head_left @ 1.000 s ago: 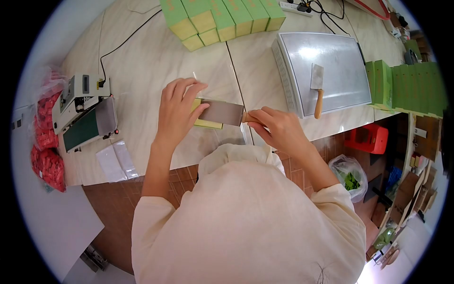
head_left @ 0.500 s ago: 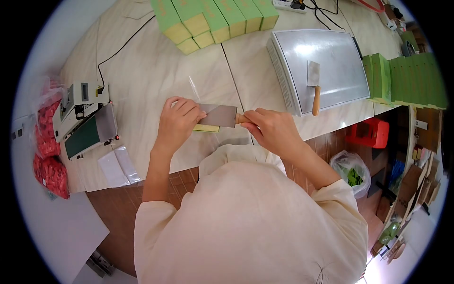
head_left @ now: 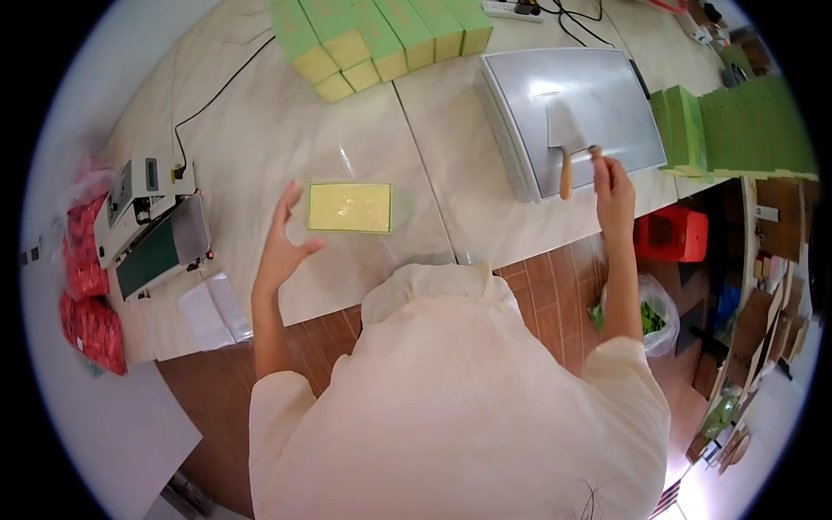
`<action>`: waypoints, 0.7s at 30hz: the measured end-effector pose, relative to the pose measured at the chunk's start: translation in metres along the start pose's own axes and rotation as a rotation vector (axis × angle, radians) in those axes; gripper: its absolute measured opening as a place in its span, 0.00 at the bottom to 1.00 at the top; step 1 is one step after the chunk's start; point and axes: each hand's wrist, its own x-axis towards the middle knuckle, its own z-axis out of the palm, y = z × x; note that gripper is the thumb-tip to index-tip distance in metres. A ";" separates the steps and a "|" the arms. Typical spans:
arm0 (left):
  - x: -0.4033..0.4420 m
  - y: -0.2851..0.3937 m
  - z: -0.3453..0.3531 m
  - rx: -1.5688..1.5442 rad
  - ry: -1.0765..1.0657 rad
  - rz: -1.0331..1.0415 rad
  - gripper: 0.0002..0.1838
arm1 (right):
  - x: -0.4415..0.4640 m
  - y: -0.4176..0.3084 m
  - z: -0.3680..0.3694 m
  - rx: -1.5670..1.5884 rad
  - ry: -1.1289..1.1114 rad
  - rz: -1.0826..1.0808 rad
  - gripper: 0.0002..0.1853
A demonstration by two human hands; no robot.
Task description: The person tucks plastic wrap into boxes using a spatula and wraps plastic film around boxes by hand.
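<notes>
My left hand [head_left: 282, 247] is open, its thumb and fingers spread at the left end of a yellow, green-edged box [head_left: 349, 208] on the table. Under clear film, the top of this box looks shiny. My right hand [head_left: 614, 192] is closed on the wooden handle of a metal scraper, over the silver hot plate [head_left: 607, 95]. A second scraper, with its wooden handle [head_left: 566, 178] toward me, lies on that plate. The two blades [head_left: 565, 126] overlap, so I cannot tell their outlines apart or whether the held one touches the plate.
Green-and-yellow boxes [head_left: 407, 39] are stacked at the back. More green boxes [head_left: 754, 130] stand at the right. A sealing machine [head_left: 160, 225] with a cord and clear plastic sleeves [head_left: 215, 312] lie at the left. A red stool [head_left: 672, 234] is below the table edge.
My right hand has carried the scraper away from the box, rightward to the hot plate. My left hand has let go of the blade and opened, uncovering the box.
</notes>
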 end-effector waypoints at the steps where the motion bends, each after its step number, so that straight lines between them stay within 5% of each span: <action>1: 0.003 -0.006 0.008 -0.005 -0.007 0.011 0.55 | 0.013 0.027 0.002 -0.055 0.092 0.047 0.18; 5: 0.025 0.000 0.029 -0.071 -0.130 -0.093 0.53 | 0.040 0.105 0.014 -0.157 0.250 0.147 0.21; 11: 0.048 0.010 0.040 -0.179 -0.079 -0.075 0.43 | 0.035 0.113 0.038 -0.209 0.221 0.248 0.19; 13: 0.059 0.001 0.056 -0.234 -0.001 -0.085 0.44 | 0.019 0.073 0.049 -0.625 0.528 -0.184 0.16; 16: 0.071 0.018 0.101 -0.232 0.237 -0.037 0.46 | -0.009 0.025 0.094 -0.158 0.363 -0.449 0.20; 19: 0.071 0.043 0.155 -0.152 0.502 0.006 0.47 | -0.061 -0.039 0.151 0.181 0.071 -0.442 0.33; 21: 0.055 0.059 0.184 -0.095 0.422 0.041 0.50 | -0.085 -0.080 0.167 0.535 -0.116 -0.260 0.40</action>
